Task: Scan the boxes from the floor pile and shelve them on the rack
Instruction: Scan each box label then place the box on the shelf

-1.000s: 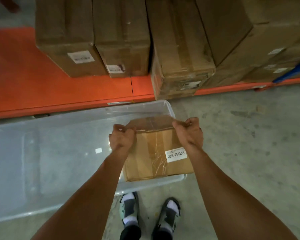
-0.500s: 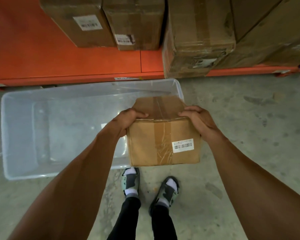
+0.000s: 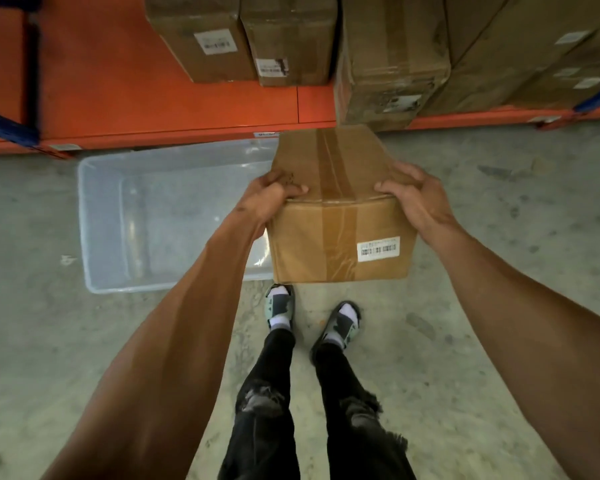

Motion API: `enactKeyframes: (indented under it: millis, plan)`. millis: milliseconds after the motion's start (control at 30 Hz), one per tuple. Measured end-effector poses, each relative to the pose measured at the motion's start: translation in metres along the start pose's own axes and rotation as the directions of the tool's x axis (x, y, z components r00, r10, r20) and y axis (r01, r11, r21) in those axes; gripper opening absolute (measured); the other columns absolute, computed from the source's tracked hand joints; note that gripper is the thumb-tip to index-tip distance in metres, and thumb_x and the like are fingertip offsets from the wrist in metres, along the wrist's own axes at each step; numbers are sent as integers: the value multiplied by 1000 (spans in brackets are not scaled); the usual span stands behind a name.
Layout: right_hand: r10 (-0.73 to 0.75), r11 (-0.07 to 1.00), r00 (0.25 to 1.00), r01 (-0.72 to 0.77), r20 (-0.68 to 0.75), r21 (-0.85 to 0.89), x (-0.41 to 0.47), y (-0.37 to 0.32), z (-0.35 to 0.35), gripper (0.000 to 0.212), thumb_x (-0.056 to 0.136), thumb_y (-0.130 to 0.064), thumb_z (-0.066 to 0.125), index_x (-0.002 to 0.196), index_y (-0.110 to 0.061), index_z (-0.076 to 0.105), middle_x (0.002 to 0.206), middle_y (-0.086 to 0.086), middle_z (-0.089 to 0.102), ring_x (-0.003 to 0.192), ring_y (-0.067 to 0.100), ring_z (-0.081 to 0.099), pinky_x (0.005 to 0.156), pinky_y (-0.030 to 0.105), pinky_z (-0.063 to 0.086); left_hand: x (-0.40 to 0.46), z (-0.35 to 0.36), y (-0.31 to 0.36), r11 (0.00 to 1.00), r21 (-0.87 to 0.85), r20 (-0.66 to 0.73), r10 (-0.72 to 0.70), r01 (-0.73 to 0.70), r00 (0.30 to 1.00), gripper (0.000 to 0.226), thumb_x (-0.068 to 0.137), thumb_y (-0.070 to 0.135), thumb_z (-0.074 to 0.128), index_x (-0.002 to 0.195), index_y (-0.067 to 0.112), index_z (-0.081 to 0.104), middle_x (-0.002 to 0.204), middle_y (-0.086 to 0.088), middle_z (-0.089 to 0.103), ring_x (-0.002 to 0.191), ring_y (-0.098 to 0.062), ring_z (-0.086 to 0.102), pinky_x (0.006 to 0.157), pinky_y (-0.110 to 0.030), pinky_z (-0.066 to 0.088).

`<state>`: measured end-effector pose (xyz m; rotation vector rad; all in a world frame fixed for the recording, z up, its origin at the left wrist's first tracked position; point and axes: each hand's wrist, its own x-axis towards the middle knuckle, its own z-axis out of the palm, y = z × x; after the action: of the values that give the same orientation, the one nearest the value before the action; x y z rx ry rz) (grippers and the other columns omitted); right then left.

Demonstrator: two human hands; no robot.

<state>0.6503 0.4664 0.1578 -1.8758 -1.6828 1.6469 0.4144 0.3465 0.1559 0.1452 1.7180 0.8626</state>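
A taped brown cardboard box [image 3: 329, 216] with a white barcode label [image 3: 378, 249] on its near face hangs in the air in front of me, above my feet. My left hand [image 3: 269, 197] grips its upper left edge, and my right hand [image 3: 414, 199] grips its upper right edge. The orange rack shelf [image 3: 146, 98] runs across the top of the view, low to the floor. Several brown boxes [image 3: 288, 39] stand on it, some with white labels.
A clear plastic tub [image 3: 146, 216] lies on the concrete floor to the left of the held box, just in front of the shelf. A blue rack brace [image 3: 7, 128] crosses the far left. My two feet [image 3: 312, 317] stand below the box.
Both hands have lifted the box up out of the clear tub and brought it closer to me. The view has risen, and the tub now lies lower left.
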Motion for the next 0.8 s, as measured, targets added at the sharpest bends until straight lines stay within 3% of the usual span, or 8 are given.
enactKeyframes:
  millis: [167,300,433,567,800]
  plan:
    - [-111,992,994,112,-23,51,-66,-56,-23,75,74,-47,80,144,-35,58,135,-8,57,119,11,54,90,21,44,-79,-17,40,991,29,-18,131,-131,991,87,56,35,87,138,22,57,116,6,73,103,-13,70,98,-37,54]
    - [-225,970,973,229,-49,83,-130,-99,-33,76,75,-42,80,147,-31,56,136,-5,55,123,15,52,105,31,43,-155,-37,71,963,68,-66,265,-260,962,81,72,28,82,145,17,49,130,4,62,116,-15,59,97,-24,45]
    - [-323,941,938,333,-128,67,-204,-139,-34,80,69,-47,78,145,-29,59,134,-4,55,123,15,50,105,30,41,-230,-69,90,915,91,-61,398,-392,915,70,80,22,78,144,15,50,115,15,65,108,-7,57,85,-17,42]
    - [-426,897,885,441,-188,41,-289,-173,-21,84,64,-52,70,144,-29,60,144,4,55,127,21,51,110,38,41,-308,-115,91,863,85,-48,502,-498,863,84,76,24,80,150,13,41,144,0,52,120,-11,51,100,-21,38]
    - [-553,806,784,590,-282,58,-424,-212,1,78,64,-55,68,138,-31,65,143,4,60,121,19,53,106,39,42,-449,-186,99,718,164,-14,688,-677,726,82,80,29,77,152,16,39,152,-2,44,127,-16,46,96,-24,34]
